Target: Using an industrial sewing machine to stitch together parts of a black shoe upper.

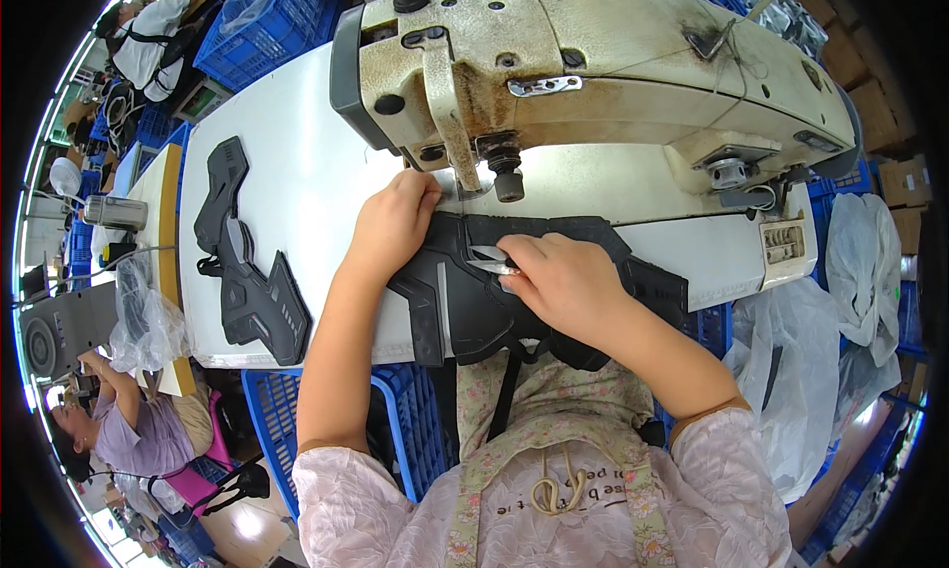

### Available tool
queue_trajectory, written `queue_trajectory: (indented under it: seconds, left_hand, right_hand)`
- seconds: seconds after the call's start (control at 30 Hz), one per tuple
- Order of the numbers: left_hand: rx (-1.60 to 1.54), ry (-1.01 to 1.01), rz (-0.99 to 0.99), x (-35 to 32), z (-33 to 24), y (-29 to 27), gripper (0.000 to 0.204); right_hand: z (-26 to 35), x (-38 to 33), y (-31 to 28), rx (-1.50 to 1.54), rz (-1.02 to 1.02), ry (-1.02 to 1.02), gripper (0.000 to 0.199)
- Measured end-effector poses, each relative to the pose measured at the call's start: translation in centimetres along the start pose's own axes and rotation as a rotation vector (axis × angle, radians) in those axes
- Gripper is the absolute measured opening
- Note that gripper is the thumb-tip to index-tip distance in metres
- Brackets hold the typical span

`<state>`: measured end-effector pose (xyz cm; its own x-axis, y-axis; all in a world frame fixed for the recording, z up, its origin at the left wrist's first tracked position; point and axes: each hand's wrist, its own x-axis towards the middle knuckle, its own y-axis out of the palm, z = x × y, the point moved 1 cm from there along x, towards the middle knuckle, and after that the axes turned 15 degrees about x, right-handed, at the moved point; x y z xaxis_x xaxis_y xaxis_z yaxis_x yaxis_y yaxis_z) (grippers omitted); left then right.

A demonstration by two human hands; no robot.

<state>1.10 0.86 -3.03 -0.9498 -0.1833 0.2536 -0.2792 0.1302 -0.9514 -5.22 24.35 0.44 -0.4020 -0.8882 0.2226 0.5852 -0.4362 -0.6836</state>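
A black padded piece (pixel 470 316) with molded panels lies at the front edge of the white sewing table (pixel 306 103), its far edge by the needle area of a sewing machine (pixel 603 64). My left hand (pixel 390 227) is closed, fingertips pinched beside the presser foot; what they grip is hidden. In my right hand (pixel 563 281) are small metal thread snips (pixel 489 262), held over the middle of the padded piece with the blades pointing left. Part of the piece hangs toward my lap.
Another black padded piece (pixel 247 262) rests on the table at left. Blue crates (pixel 415 425) stand below the front edge. Plastic bags (pixel 791 370) hang at right. At far left, a person in a purple top (pixel 148 425) sits at another workstation.
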Motion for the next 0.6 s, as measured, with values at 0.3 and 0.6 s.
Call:
queue_trajectory:
  seconds: [0.3, 0.6]
  left_hand:
    - [-0.719, -0.495, -0.150, -5.0, 5.6, -4.7, 0.011]
    - [0.189, -0.662, 0.431, -13.9, 2.7, -14.7, 0.028]
  right_hand:
    - [-1.4, -0.7, 0.4, 0.053, -0.068, 0.002, 0.038]
    - [-1.5, -0.7, 0.4, 0.109, -0.070, -0.011, 0.031]
